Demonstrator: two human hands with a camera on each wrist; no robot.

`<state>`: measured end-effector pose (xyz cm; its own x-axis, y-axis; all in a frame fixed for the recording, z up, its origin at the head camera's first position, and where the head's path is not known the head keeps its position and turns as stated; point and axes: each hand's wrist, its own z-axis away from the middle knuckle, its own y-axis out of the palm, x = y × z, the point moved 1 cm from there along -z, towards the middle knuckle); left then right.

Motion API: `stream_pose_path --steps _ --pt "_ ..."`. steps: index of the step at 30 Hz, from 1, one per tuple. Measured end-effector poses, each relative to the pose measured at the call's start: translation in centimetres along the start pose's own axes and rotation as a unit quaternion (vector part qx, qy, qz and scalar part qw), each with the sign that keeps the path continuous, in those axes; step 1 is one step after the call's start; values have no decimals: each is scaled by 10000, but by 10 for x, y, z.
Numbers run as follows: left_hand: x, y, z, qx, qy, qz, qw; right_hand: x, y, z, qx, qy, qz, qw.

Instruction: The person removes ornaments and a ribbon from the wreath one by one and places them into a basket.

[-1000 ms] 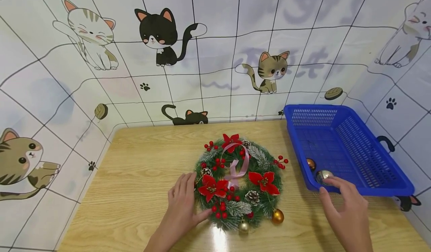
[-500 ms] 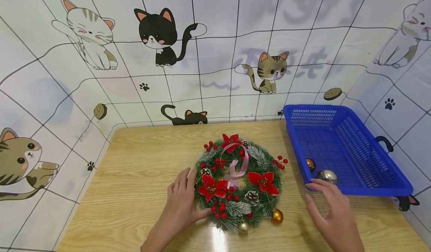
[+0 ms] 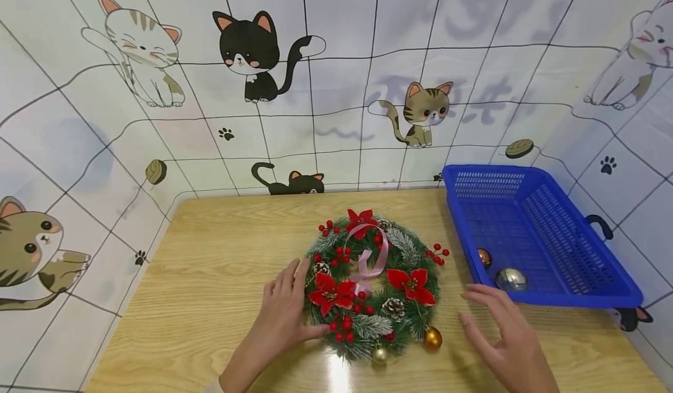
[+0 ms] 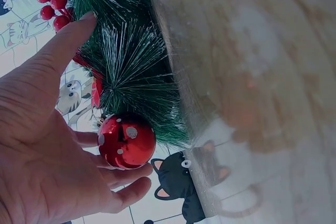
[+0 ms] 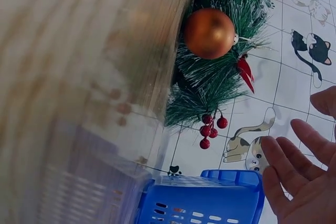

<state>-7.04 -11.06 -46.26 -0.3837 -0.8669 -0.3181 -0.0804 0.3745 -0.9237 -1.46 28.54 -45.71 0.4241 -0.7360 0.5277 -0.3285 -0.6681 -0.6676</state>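
Note:
A green Christmas wreath (image 3: pixel 398 238) lies on the table, trimmed with red poinsettias (image 3: pixel 412 286), berries, pine cones and a pink ribbon (image 3: pixel 382 257). My left hand (image 3: pixel 281 311) rests at its left edge, thumb and fingers spread apart. In the left wrist view, a red ball ornament with white spots (image 4: pixel 127 140) hangs in front of those fingers. A gold ball (image 3: pixel 433 338) and a paler one (image 3: pixel 380 355) sit at the wreath's near edge. My right hand (image 3: pixel 507 337), fingers loosely bent and holding nothing, is between the wreath and the blue basket (image 3: pixel 583 298).
Inside the basket, at its near left corner, are a silver ball (image 3: pixel 511 279) and a smaller copper ball (image 3: pixel 484 257). The wooden table (image 3: pixel 210 247) meets a wall covering (image 3: pixel 342 101) printed with cats at the back and sides.
My right hand has drawn away from the silver ball and the basket, to the left and toward me. The silver ball now lies slightly further right. My left hand stays at the wreath.

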Motion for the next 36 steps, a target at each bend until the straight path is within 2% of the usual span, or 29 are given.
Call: stream_pose_path --steps 3,6,10,13,22,26,31,36 --pt "1 1 -1 34 3 54 10000 2 3 1 263 29 98 9996" --pt "2 0 -1 89 -6 34 10000 3 7 0 699 237 280 9969" --pt "3 -1 -1 107 30 52 9999 5 10 -1 1479 749 336 9856" --pt "3 0 -3 87 70 108 9999 6 10 -1 1829 946 285 9782" --pt "4 1 -8 230 140 471 9985 4 15 -2 2308 790 144 9697" --pt "4 1 -10 252 238 441 9984 4 18 -3 2534 696 66 9648" --pt "4 1 -12 274 366 364 9983 3 21 -4 2843 877 -110 9546" --pt "4 1 -14 326 345 323 9983 2 25 -6 3023 826 -105 9496"
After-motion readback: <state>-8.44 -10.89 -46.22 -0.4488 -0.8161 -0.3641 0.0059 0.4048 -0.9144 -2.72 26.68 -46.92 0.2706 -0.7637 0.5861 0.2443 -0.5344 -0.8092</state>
